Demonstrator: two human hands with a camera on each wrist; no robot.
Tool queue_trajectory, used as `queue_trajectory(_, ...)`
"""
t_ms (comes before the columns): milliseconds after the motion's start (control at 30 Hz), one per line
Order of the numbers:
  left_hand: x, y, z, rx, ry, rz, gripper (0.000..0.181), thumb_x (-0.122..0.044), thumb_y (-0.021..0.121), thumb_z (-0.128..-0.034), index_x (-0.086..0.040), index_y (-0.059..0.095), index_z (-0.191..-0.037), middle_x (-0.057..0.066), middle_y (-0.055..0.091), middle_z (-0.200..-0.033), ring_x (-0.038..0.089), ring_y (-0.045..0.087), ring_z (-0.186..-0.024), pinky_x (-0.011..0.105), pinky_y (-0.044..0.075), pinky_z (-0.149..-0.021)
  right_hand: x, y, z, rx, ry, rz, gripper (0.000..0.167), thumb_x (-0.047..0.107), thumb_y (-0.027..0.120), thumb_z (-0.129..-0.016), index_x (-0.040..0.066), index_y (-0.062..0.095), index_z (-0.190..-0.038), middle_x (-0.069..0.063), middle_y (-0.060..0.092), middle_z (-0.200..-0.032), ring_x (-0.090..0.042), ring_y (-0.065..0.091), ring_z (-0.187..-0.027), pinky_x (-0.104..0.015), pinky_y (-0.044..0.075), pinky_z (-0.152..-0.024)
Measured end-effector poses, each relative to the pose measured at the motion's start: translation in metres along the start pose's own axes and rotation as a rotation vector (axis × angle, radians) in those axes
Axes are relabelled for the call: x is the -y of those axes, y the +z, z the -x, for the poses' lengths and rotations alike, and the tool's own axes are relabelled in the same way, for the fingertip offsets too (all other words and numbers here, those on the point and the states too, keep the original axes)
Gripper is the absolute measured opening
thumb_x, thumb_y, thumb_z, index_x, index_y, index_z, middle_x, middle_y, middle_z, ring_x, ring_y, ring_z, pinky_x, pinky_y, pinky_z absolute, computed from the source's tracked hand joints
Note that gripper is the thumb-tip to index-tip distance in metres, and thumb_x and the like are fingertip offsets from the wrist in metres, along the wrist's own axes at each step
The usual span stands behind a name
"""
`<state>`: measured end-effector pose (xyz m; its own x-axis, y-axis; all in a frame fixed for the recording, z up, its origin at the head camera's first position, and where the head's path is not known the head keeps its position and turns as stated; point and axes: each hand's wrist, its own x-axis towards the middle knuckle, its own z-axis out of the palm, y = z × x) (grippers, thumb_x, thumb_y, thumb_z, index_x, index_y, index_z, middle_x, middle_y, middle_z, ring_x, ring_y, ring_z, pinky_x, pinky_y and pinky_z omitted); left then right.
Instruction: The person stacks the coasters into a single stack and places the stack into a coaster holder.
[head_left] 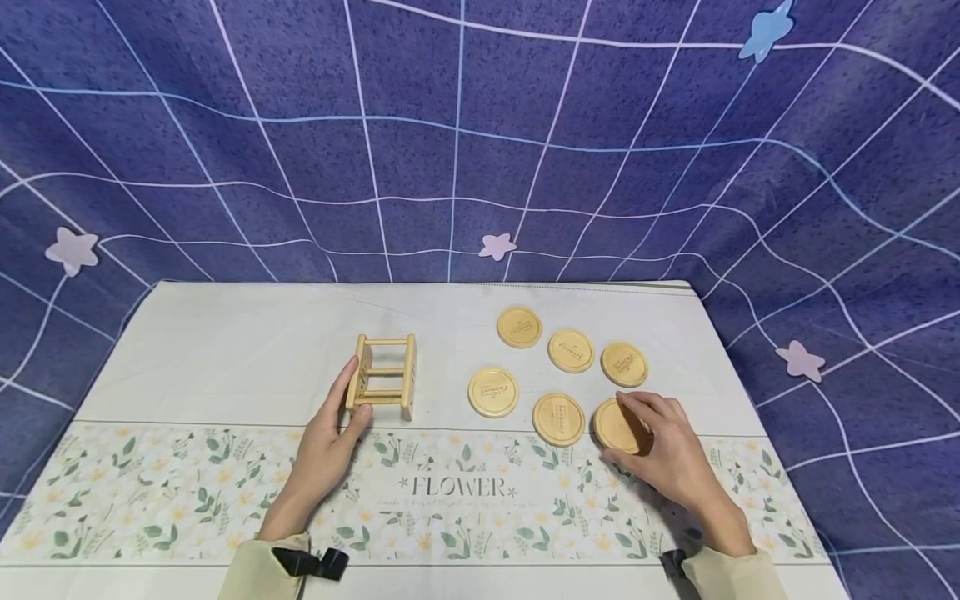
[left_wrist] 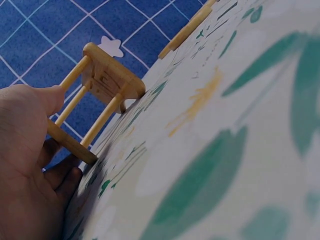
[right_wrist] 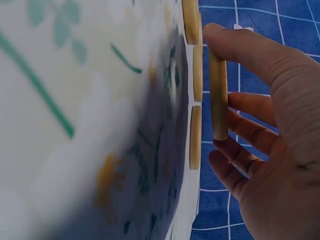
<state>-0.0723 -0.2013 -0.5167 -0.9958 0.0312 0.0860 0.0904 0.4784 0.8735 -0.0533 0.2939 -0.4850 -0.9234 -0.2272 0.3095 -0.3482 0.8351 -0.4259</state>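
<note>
In the head view, the left hand (head_left: 327, 446) is gripping the left panel of a small wooden rack (head_left: 385, 372), which is standing on the left half of the worktop (head_left: 247, 350). The right hand (head_left: 667, 446) is pinching a round wooden disc (head_left: 617, 427), while five similar discs (head_left: 558, 419) are lying to its left and beyond it. In the left wrist view, the thumb and fingers are clamping the rack's nearer panel. In the right wrist view, the fingers are holding the disc edge-on to the camera, just apart from the worktop.
</note>
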Motion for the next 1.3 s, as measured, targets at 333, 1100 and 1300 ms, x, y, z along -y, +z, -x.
queue_trajectory(333, 0.000, 0.000, 0.000, 0.002, -0.003, -0.003, 0.072, -0.032, 0.058, -0.1175, -0.040, 0.021, -0.179, 0.006, 0.022, -0.185, 0.041, 0.019, -0.170, 0.069, 0.018, -0.134, 0.006, 0.002, -0.004, 0.027, 0.016, -0.031, 0.087, 0.019, 0.107, -0.072, 0.002, 0.069, -0.148, -0.018, 0.066, -0.144, -0.037, 0.057, -0.126, -0.058, 0.053, -0.097)
queue_trajectory(1100, 0.000, -0.001, 0.001, 0.002, -0.004, -0.012, 0.072, -0.032, 0.059, -0.1171, -0.041, 0.022, -0.178, 0.004, 0.024, -0.185, 0.040, 0.020, -0.170, 0.070, 0.020, -0.134, 0.018, 0.013, -0.011, 0.027, -0.033, -0.085, 0.085, 0.022, 0.105, -0.076, 0.002, 0.068, -0.151, -0.012, 0.068, -0.143, -0.033, 0.058, -0.126, -0.055, 0.053, -0.096)
queue_trajectory(1300, 0.001, 0.000, 0.000, 0.002, 0.007, -0.008, 0.072, -0.031, 0.059, -0.1174, -0.041, 0.021, -0.178, 0.006, 0.023, -0.185, 0.041, 0.020, -0.170, 0.071, 0.019, -0.133, 0.020, 0.014, -0.012, 0.029, -0.037, -0.085, 0.085, 0.021, 0.106, -0.076, 0.002, 0.069, -0.150, -0.012, 0.068, -0.142, -0.033, 0.059, -0.126, -0.056, 0.053, -0.097)
